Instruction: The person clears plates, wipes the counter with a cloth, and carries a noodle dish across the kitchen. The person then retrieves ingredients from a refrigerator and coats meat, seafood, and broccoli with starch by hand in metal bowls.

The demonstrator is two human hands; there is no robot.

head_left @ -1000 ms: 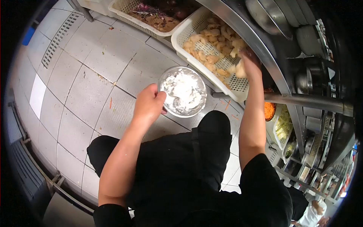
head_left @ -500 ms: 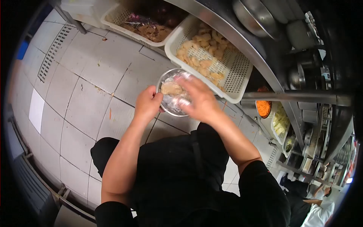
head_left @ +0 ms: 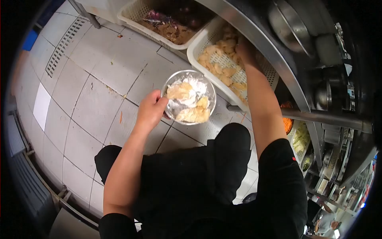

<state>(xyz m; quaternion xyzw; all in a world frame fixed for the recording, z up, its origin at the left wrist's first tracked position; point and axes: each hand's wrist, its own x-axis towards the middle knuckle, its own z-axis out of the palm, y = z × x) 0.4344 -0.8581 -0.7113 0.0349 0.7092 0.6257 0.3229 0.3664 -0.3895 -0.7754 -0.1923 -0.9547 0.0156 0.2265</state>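
My left hand (head_left: 152, 108) grips the near-left rim of a round metal bowl (head_left: 213, 105), thumb over the edge. White flour (head_left: 195, 87) lies in the bowl with pale, coated food pieces (head_left: 193, 114), which look like battered meat. My right hand (head_left: 245, 48) reaches under the steel shelf into a white perforated basket (head_left: 217, 83). Several similar coated pieces (head_left: 223, 71) are spread in that basket around the hand. Shadow hides the right fingers, so whether they hold a piece does not show.
Beside the basket stands another white basket (head_left: 149, 35) with brown and purplish contents. A steel shelf edge (head_left: 254, 34) and rail (head_left: 330, 119) run above at right. Shredded orange vegetable (head_left: 287, 124) and chopped pale-green vegetable (head_left: 301, 137) sit lower right. Another person (head_left: 327, 221) is far off.
My right hand has left the bowl and gone up and right into the basket of coated pieces. The bowl stays in my left hand, its contents now uncovered. The view has shifted slightly.
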